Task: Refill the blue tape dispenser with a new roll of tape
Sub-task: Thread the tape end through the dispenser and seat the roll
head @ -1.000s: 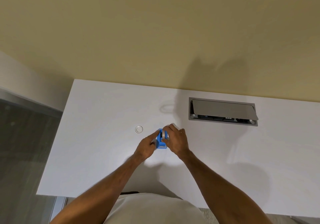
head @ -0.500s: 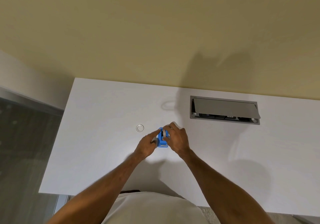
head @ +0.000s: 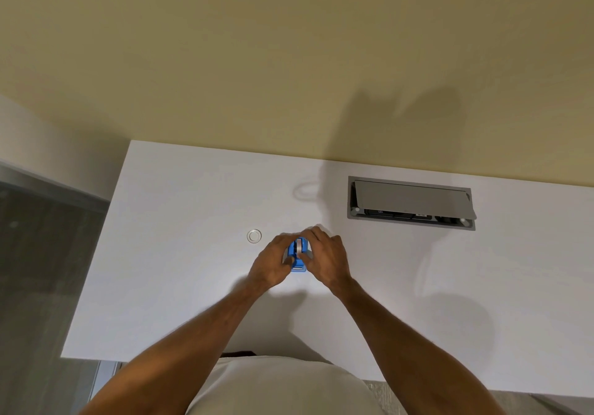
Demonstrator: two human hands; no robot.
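Note:
A small blue tape dispenser [head: 298,258] sits between both hands over the white desk [head: 180,279]. My left hand [head: 272,262] grips its left side, thumb near the front. My right hand [head: 324,258] wraps its right side, with a fingertip on the pale strip running along the top slot. Most of the dispenser body is hidden by the fingers. A small clear ring [head: 254,236], like a tape roll or core, lies flat on the desk just left of the hands.
A grey recessed cable box [head: 409,202] with a half-raised lid is set into the desk at the back right. A beige wall rises behind the desk. The desk's left edge drops to a dark floor.
Both hands stay on the dispenser at the same spot. The left fingers have closed in tighter over its left side, covering more of the blue body.

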